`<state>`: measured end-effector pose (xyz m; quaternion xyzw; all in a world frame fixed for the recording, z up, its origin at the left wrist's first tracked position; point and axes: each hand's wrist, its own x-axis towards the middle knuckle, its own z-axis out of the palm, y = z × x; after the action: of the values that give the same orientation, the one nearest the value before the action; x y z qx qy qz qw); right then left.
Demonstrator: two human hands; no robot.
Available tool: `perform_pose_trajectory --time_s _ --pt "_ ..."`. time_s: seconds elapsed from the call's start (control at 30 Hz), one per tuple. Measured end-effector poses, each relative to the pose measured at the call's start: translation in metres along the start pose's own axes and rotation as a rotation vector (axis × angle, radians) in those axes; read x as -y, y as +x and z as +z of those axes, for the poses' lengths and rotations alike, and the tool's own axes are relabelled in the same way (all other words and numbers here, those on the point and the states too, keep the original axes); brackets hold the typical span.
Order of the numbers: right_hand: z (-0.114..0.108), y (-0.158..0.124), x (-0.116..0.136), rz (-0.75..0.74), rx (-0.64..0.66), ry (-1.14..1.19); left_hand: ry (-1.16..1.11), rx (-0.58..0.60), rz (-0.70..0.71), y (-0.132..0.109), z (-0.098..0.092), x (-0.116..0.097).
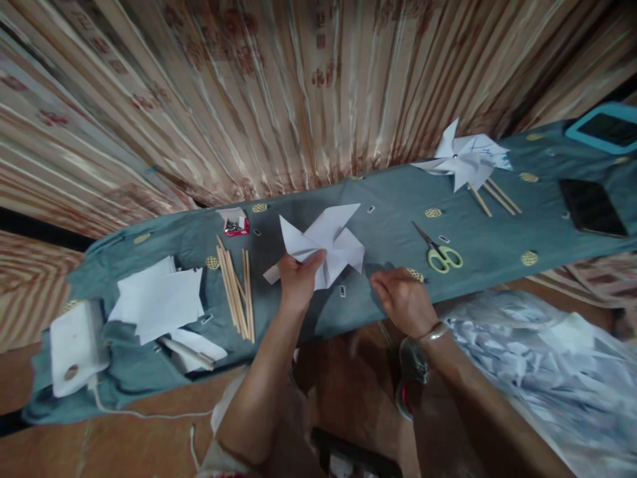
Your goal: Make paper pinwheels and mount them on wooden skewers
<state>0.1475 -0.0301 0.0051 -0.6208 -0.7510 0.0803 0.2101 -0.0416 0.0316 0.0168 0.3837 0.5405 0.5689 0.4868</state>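
My left hand [298,279] pinches a white paper pinwheel [336,242] near its centre, the thumb on top of the folded paper. A small strip of tan material [271,273] sticks out to the left behind that hand. To the right of the pinwheel, apart from it, my right hand [403,297] is closed with its fingers curled together over the table's front edge; anything between the fingertips is too small to make out. A bracelet is on the right wrist. Green-handled scissors [442,255] lie right of my right hand.
Wooden sticks [231,289], a red box of small pins [235,224] and white paper sheets [162,295] lie left. A white device [77,348] sits at the left end. Pinwheels on sticks [465,159], a phone [592,207] and a blue-framed tablet [607,127] lie right. A plastic bag [542,358] stands below.
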Motion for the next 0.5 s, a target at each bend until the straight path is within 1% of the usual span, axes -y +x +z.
perform_pose_trajectory --time_s 0.07,0.13,0.2,0.27,0.37,0.43,0.5 --pt "-0.008 -0.003 -0.004 0.108 -0.108 0.193 0.005 0.01 -0.013 -0.002 0.003 0.001" --pt "-0.017 -0.004 -0.001 0.214 -0.168 0.409 0.002 0.023 -0.016 -0.005 0.008 0.001" --pt "-0.024 -0.004 0.009 0.255 -0.166 0.574 0.002 0.041 -0.006 -0.009 0.015 0.002" --pt "-0.026 -0.003 0.021 0.251 -0.158 0.668 0.006 0.063 0.008 -0.015 0.022 0.001" --pt "-0.027 -0.001 0.034 0.23 -0.176 0.728 -0.007 0.108 -0.008 -0.024 0.032 0.0" --pt "-0.028 0.0 0.038 0.219 -0.217 0.687 -0.03 0.135 -0.051 -0.029 0.035 -0.001" --pt "-0.031 0.001 0.041 0.189 -0.278 0.594 -0.054 0.144 -0.092 -0.033 0.037 -0.001"
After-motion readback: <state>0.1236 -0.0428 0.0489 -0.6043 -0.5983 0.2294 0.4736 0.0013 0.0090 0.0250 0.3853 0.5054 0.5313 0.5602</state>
